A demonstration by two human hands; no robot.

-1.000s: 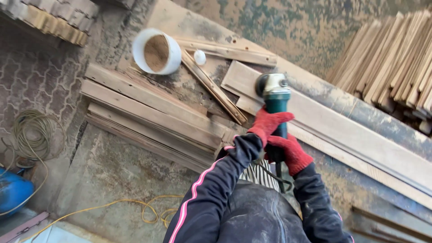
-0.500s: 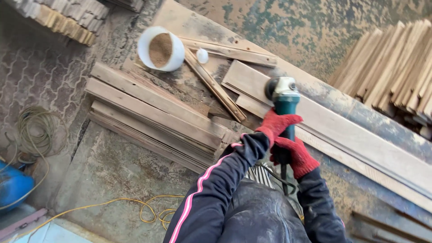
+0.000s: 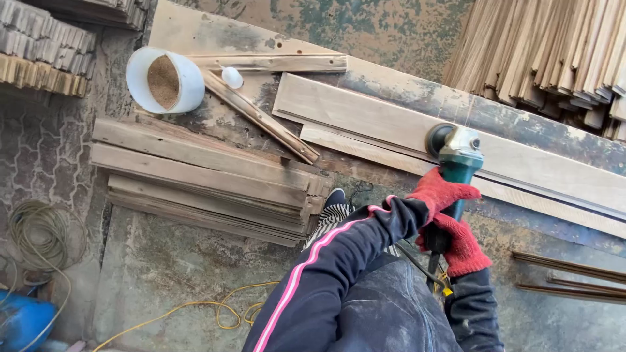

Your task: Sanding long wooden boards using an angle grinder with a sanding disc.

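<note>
Here a green angle grinder (image 3: 456, 160) with a grey metal head rests its disc end on a long pale plank (image 3: 391, 124) that lies slanting across the worn tabletop (image 3: 215, 32). The left hand (image 3: 440, 191), in a red knit glove, has its fingers closed over the green body just behind the head, while the right hand (image 3: 460, 242), gloved the same, has its fingers wrapped round the rear of the handle, where a black cord (image 3: 424, 267) leaves the tool. Both arms wear dark sleeves, the left with a pink stripe. A second, narrower board (image 3: 365, 151) lies just beside the plank on its near edge. To the left, a stack of grey weathered boards (image 3: 202, 182) sits on the surface, and one thin slat (image 3: 257, 117) lies tilted across it toward a white bucket (image 3: 163, 81) holding brown sawdust, with a small white rounded object (image 3: 232, 77) near its rim. A bundle of thin wooden strips (image 3: 548, 52) fills the upper right corner. On the floor, a yellow cable (image 3: 195, 309) loops near the person's legs, and a coil of pale rope (image 3: 32, 238) lies at the far left above a blue object (image 3: 19, 322).
</note>
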